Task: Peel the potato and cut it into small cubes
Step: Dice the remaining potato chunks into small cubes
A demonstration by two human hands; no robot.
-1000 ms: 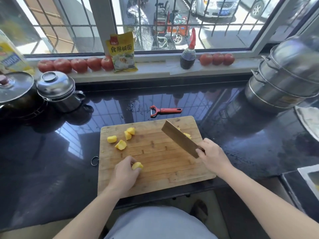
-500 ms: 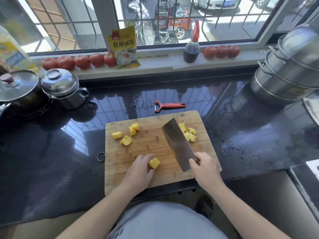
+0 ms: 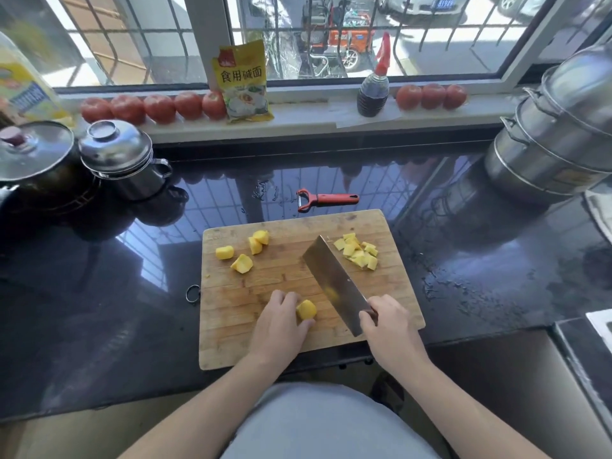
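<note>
Peeling done, cubing partway.
Left hand (image 3: 278,326) pinches yellow peeled potato chunk (image 3: 306,309) near wooden cutting board's (image 3: 231,342) front edge; right hand (image 3: 389,326) grips steel cleaver (image 3: 334,283); four chunks uncut.

You're looking at a glossy black countertop (image 3: 99,309), wet in patches on your right and mirroring the barred window (image 3: 331,38) ahead. Bright daylight pours in through those bars; outside you can make out parked cars and an orange vehicle. Along the pale windowsill (image 3: 314,119) sit rows of tomatoes (image 3: 155,107), a yellow packet (image 3: 243,84) and a dark sauce bottle (image 3: 373,91). Lidded steel pots (image 3: 119,157) stand on your left, stacked steamers (image 3: 556,140) on your right.
</note>
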